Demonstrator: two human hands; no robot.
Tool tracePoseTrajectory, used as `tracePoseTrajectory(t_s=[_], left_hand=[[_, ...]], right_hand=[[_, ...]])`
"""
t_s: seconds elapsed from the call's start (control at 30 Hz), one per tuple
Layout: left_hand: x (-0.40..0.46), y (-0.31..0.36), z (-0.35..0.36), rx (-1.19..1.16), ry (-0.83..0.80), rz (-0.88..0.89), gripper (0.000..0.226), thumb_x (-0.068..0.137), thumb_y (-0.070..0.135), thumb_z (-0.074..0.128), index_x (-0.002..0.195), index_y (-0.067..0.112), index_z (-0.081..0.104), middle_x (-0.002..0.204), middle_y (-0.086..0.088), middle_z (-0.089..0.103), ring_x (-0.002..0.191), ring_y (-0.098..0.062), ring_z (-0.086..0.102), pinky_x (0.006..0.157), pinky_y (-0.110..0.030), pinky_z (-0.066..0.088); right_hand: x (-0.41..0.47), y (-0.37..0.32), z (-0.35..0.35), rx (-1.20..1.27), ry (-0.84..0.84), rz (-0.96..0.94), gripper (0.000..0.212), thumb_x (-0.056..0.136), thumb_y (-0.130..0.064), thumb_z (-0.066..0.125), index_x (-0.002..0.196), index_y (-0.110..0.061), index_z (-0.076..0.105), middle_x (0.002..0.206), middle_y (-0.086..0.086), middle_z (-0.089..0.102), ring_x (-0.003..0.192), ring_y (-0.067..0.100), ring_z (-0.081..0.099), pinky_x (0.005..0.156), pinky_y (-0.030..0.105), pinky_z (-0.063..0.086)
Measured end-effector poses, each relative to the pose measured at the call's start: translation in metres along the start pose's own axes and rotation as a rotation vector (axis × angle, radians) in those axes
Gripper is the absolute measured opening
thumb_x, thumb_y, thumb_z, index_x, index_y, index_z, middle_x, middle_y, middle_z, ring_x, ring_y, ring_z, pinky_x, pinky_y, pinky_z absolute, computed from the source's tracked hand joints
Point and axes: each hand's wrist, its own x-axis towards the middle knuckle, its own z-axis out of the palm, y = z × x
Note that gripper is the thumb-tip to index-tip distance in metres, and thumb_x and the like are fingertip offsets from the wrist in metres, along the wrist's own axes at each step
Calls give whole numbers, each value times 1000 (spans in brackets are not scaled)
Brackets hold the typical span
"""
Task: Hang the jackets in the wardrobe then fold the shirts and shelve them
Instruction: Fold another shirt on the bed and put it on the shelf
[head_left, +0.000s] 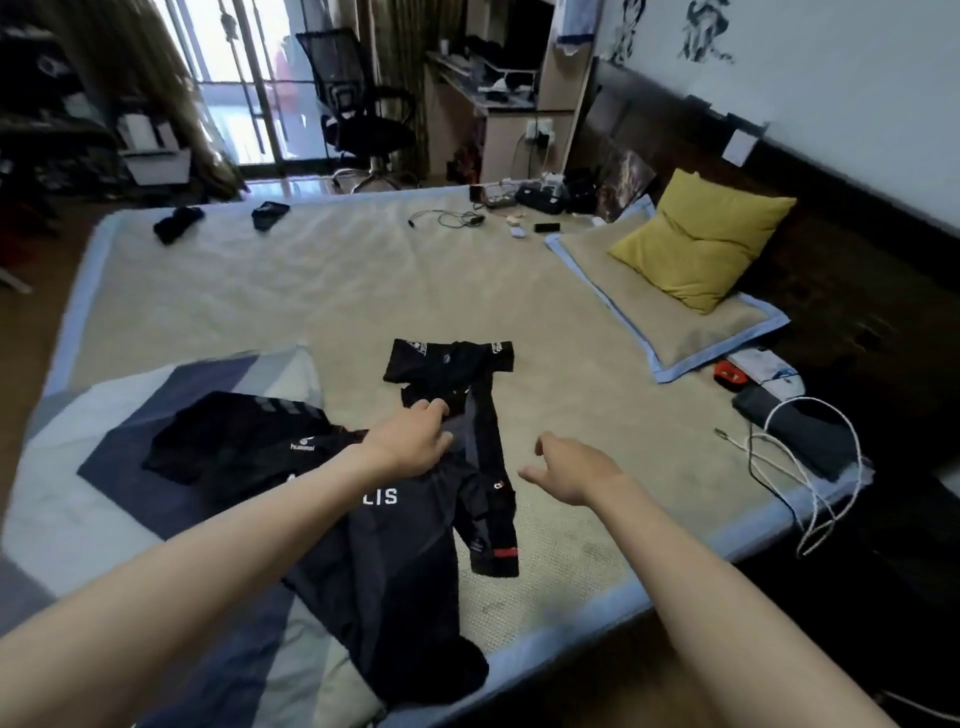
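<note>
1. BEDROOM, mid-sort: a person leans over the bed (363, 270) w/ both arms out. The left hand (410, 441) has its fingers (434, 408) curled onto the cloth of a narrow black jersey (488, 431) near its upper part; the right hand (569, 467) hovers just beside the garment, fingers loose and part-spread, holding nothing.

2. Where the clothes are: the jersey lies lengthwise on the mat, partly folded. A dark shirt w/ white letters (395, 551) drapes over the near bed edge, overlapping the jersey's lower half. A third black top (234, 447) sits on a blue-grey blanket (130, 415) to the left. Wardrobe and shelves aren't in view.

3. Risk, one-handed lift: the grip looks like a pinch at one spot. Pulling up from there would prob. undo whatever fold exists and bunch the fabric.

4. Risk, overlap: since the lettered shirt lies on the jersey, tugging one may drag the other, and the lettered shirt, already hanging off the edge, could slide to the floor.

5. Risk, snagging: a white cable (810, 467) loops near the right bed edge. Seems well apart for now, but a wide sweep of the right arm could catch it.

6. Risk, sorting: all pieces are dark, so jacket vs. shirt is hard to tell; a mix-up is possible.
</note>
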Motion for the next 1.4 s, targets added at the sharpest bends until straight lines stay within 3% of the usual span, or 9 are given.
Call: tracePoseTrajectory(t_s=[0.23,0.43,0.63,0.77,0.87,1.03,1.13,1.3,1.4], left_hand=[[40,-29,91,-67,-165,-375,39,98,37,49,127,12,44,135,-12,53,123,-38,55,99,-49,46],[31,-45,153,-112,-333,-691,42,98,40,48,130,14,42,138,-9,50,127,-34,53,101,-48,43],[9,-93,164,-72,-363,-891,44,99,42,47,135,17,40,143,-7,46,128,-34,50,103,-48,40],[26,-157,157,18,-290,-952,46,98,41,47,138,18,39,144,-6,45,129,-34,50,104,-47,39],[55,-201,154,139,-224,-889,42,98,38,45,135,17,42,140,-6,48,125,-33,52,99,-45,40],[129,-259,147,354,84,-481,23,94,23,47,113,17,58,117,-3,61,108,-27,59,89,-41,43],[189,-293,143,395,163,-360,29,95,15,45,120,17,59,120,-1,62,111,-24,58,93,-38,42],[250,-339,159,577,-276,-227,39,90,27,59,127,20,49,128,2,60,123,-21,56,104,-36,37],[250,-342,176,636,-353,-218,43,89,35,63,126,21,46,128,3,60,120,-20,60,105,-38,32]], right_hand=[[119,39,68,37,-247,-58,55,99,-51,53,134,-9,46,130,11,61,118,31,60,89,39,47],[190,51,126,38,-420,-112,64,98,-50,53,143,-7,40,137,12,59,124,31,59,101,44,50],[252,-13,149,69,-377,-255,51,96,-47,56,128,-8,46,139,13,54,129,36,54,103,48,47],[313,-75,153,93,-255,-409,51,99,-42,56,136,-10,44,140,13,50,131,36,49,103,47,46],[363,-116,160,126,-146,-481,55,101,-41,53,146,-12,40,144,13,48,131,35,49,103,48,46],[426,-152,183,92,-38,-494,44,107,-29,38,149,-16,38,142,15,51,127,37,51,99,49,45],[454,-154,192,51,-83,-417,37,108,-31,34,142,-20,44,140,14,50,123,39,54,98,48,46],[475,-146,211,139,-297,-310,23,100,-32,53,114,-20,67,129,12,58,119,36,58,105,39,44],[464,-133,218,251,-398,-288,8,92,-33,67,90,-26,66,115,9,71,113,26,63,96,31,47]])
